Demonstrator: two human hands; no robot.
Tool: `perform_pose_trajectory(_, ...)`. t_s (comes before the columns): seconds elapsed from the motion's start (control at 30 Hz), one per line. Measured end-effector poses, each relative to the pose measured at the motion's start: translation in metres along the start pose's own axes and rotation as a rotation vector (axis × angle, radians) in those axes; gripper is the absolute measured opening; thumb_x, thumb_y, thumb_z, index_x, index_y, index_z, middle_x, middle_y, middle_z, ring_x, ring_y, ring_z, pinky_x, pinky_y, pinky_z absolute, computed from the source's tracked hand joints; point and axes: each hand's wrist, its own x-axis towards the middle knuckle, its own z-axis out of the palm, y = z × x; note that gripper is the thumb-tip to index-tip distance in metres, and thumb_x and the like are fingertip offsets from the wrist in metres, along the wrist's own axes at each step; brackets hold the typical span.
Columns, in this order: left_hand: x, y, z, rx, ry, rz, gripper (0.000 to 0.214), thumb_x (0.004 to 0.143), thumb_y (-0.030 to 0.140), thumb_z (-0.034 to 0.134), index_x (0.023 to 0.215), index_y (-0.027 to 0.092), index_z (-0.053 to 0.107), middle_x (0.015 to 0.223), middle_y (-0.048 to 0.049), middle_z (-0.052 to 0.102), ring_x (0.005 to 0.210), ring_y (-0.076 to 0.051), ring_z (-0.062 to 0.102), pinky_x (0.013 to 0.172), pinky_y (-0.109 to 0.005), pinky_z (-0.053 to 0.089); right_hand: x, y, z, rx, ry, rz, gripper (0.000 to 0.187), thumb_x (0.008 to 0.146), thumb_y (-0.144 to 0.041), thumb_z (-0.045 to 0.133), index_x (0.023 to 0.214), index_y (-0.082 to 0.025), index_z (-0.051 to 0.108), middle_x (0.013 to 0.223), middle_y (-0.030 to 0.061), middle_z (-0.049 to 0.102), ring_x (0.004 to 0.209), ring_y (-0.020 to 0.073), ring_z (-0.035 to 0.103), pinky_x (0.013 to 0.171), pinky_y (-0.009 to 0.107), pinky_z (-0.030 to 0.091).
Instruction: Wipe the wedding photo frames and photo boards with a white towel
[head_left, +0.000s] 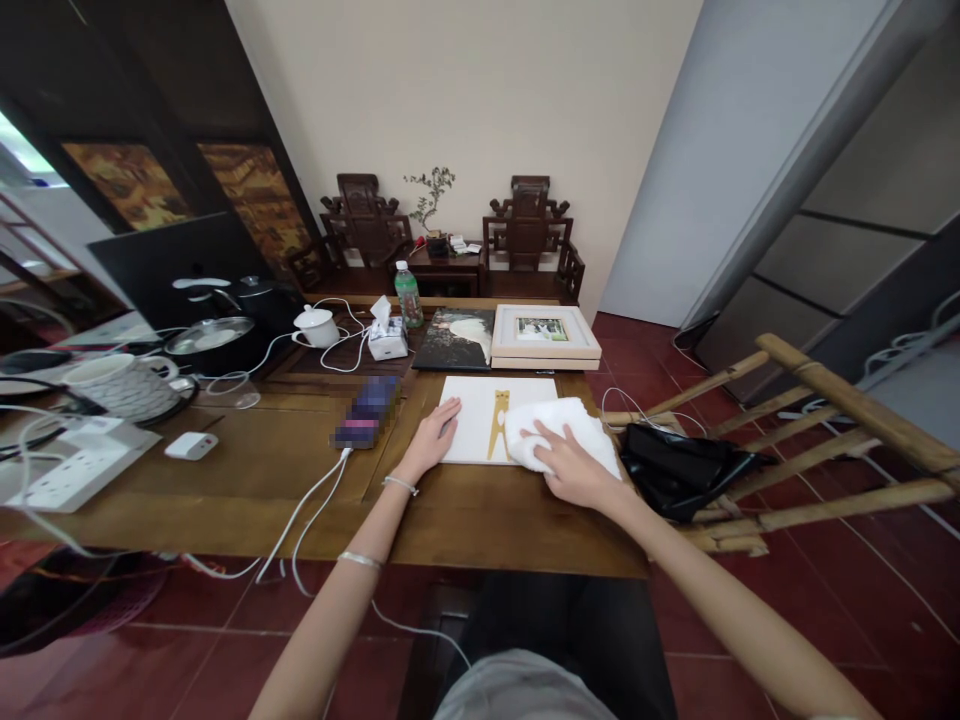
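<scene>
A white board with a gold clothespin-shaped figure (pixel 497 424) lies flat near the front edge of the wooden table (pixel 315 470). My left hand (pixel 433 437) rests on the board's left edge, fingers laid flat and holding nothing. My right hand (pixel 568 465) presses a white cloth (pixel 562 425) onto the board's right part, fingers curved over the cloth.
Behind the board lie a dark picture (pixel 457 340) and stacked light frames (pixel 545 337). A tissue box (pixel 387 340), green bottle (pixel 408 295), teacups, pots, a power strip (pixel 71 465) and white cables crowd the left. A bamboo chair (pixel 810 440) with a black bag (pixel 679 465) stands right.
</scene>
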Motion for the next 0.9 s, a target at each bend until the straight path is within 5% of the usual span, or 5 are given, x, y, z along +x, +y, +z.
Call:
perform_pose_trajectory(0.27,0.000,0.001,-0.004,0.034,-0.028,0.001,0.043,0.090,0.031,0.040,0.123,0.013,0.059,0.135,-0.0113,0.053,0.131,-0.023,0.043,0.114,-0.043,0.030,0.077,0.058,-0.008,-0.037,0.049,0.131,0.045,0.074,-0.005,0.040,0.117,-0.009,0.055,0.143,0.0245,0.039,0.140,0.0294,0.022,0.106,0.061,0.021)
perform_pose_trajectory(0.4,0.000,0.000,-0.004,0.039,-0.027,-0.001,0.043,0.090,0.032,0.040,0.124,0.014,0.059,0.136,-0.0103,0.053,0.131,-0.023,0.043,0.114,-0.043,0.029,0.088,0.064,-0.008,-0.060,0.072,0.156,0.044,0.075,-0.004,0.038,0.116,-0.009,0.055,0.140,0.0238,0.043,0.140,0.0299,0.023,0.105,0.060,0.022)
perform_pose_trajectory(0.9,0.000,-0.003,0.001,0.044,-0.004,0.010,0.043,0.090,0.031,0.039,0.123,0.011,0.060,0.135,-0.0123,0.053,0.130,-0.023,0.044,0.114,-0.043,0.030,-0.022,-0.020,0.006,-0.004,0.032,-0.003,0.045,0.063,0.001,0.039,0.100,-0.014,0.061,0.148,0.0116,0.037,0.143,0.0308,0.012,0.108,0.065,0.015)
